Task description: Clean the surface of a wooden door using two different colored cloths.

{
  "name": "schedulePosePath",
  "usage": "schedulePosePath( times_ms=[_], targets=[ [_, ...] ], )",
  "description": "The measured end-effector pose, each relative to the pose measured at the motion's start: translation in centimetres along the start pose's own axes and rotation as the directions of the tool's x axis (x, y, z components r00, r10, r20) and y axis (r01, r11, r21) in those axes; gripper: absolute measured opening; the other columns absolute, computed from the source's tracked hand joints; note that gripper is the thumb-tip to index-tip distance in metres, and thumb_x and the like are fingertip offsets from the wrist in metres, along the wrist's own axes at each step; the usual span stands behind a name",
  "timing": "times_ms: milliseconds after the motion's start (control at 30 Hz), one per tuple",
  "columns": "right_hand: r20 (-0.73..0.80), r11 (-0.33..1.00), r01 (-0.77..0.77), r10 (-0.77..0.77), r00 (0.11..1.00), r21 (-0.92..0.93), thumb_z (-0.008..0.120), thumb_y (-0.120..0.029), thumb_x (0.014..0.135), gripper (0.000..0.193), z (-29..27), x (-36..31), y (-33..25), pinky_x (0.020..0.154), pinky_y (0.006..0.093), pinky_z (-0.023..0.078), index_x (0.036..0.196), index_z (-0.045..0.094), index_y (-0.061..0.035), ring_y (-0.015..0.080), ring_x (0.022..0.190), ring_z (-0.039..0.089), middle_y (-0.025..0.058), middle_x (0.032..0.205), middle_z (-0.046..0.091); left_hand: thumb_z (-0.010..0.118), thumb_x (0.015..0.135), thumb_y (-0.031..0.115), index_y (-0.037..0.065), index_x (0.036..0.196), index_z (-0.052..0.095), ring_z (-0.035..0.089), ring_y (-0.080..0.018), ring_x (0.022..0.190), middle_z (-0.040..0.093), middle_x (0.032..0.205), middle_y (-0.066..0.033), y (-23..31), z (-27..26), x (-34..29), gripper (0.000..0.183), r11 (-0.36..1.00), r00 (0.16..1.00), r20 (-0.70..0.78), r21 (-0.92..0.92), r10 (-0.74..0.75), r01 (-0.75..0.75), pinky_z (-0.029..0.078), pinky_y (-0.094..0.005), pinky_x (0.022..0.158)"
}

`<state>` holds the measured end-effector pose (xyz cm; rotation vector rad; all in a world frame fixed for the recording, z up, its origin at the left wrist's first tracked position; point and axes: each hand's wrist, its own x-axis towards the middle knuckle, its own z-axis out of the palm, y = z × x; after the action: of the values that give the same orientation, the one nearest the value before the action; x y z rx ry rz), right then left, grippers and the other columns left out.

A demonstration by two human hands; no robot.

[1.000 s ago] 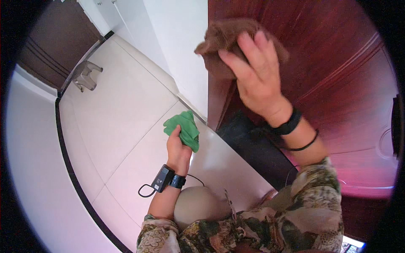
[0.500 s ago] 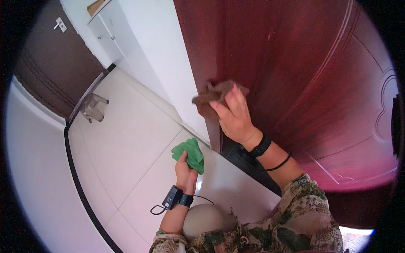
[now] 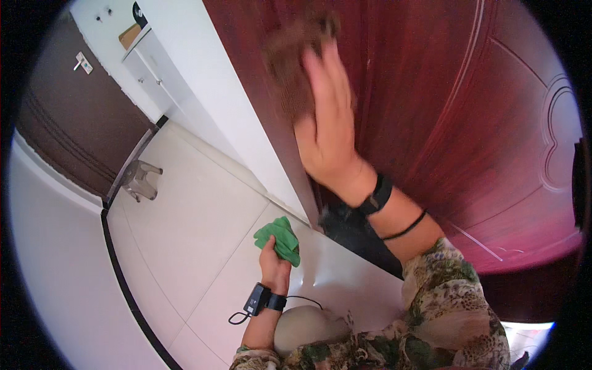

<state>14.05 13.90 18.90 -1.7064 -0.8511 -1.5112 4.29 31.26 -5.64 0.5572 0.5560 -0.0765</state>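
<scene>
A brown cloth (image 3: 288, 77) is pressed by my right hand (image 3: 331, 132) against the left edge area of a dark red wooden door (image 3: 407, 117). The cloth and my fingertips are smeared by motion. Lower down on the left, my left hand (image 3: 275, 268) grips a folded green cloth (image 3: 280, 239), its thumb lying on top. That green cloth hangs over the floor, apart from the door.
A white wall (image 3: 231, 105) borders the door's left edge. Farther off stand a small grey stool (image 3: 140, 179), a white cabinet (image 3: 157, 74) and a dark brown door (image 3: 80, 105). Light tiles (image 3: 203, 246) cover the floor; a black strip (image 3: 345, 231) runs below the red door.
My right hand has slid the brown cloth upward along the door. The left hand keeps the green cloth and sits slightly lower in view.
</scene>
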Motion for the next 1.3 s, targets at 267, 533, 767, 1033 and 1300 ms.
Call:
schedulePosePath(
  times_ms=[267,533,767,1033,1300],
  targets=[
    [0.171,0.963,-0.259,0.267,0.948,-0.066,0.047,-0.008,0.076,0.064,-1.0,-9.2,-0.1,0.108,0.0512,0.013,0.135,0.026,0.0049,0.0486,0.132,0.012,0.0326,0.142,0.012,0.041,0.094,0.013,0.0,0.124,0.043,0.053,-0.0283,0.109,0.053,0.121,-0.0138,-0.5,-0.2,0.1,0.032,0.999,0.998,0.052,0.035,-0.042,0.04,0.042,-0.0426,0.094],
    [-0.074,0.988,-0.12,0.114,0.991,-0.092,0.042,-0.013,0.081,0.065,-0.2,3.7,3.9,0.109,0.0465,0.015,0.14,0.018,0.0003,0.0384,0.135,0.015,0.0214,0.146,0.018,0.041,0.094,0.013,0.0,0.124,0.043,0.052,-0.0282,0.11,0.053,0.121,-0.014,-0.3,0.5,-0.1,0.033,0.997,0.998,0.041,0.073,-0.04,0.037,0.042,-0.0426,0.094],
    [-0.025,0.919,-0.389,0.389,0.921,-0.057,0.037,-0.003,0.078,0.062,-1.2,-7.2,4.6,0.11,0.0446,0.014,0.138,0.022,0.0032,0.0404,0.134,0.015,0.0264,0.143,0.017,0.039,0.095,0.013,0.0,0.124,0.042,0.052,-0.0292,0.109,0.052,0.121,-0.0147,-0.5,0.3,-0.1,0.033,0.993,0.997,0.038,0.108,-0.062,0.058,0.043,-0.0437,0.094],
    [-0.012,0.63,-0.776,0.776,0.631,-0.04,0.034,-0.002,0.078,0.064,0.2,-22.6,1.4,0.112,0.0415,0.012,0.139,0.016,0.005,0.0382,0.136,0.013,0.0257,0.145,0.013,0.04,0.094,0.014,0.0,0.124,0.042,0.052,-0.0282,0.11,0.052,0.121,-0.0139,-0.5,0.5,-0.4,0.033,0.992,0.997,0.038,0.112,-0.069,0.065,0.042,-0.0431,0.094],
    [-0.092,0.789,-0.611,0.615,0.783,0.067,0.039,-0.003,0.079,0.061,1.3,-10.0,0.1,0.111,0.0444,0.013,0.138,0.024,0.0026,0.0385,0.135,0.016,0.0264,0.143,0.02,0.04,0.094,0.017,0.004,0.124,0.044,0.053,-0.0295,0.11,0.053,0.121,-0.0136,-0.1,-0.5,0.3,0.033,0.981,0.999,0.022,0.187,-0.05,0.045,0.04,-0.0464,0.097]
  ],
)
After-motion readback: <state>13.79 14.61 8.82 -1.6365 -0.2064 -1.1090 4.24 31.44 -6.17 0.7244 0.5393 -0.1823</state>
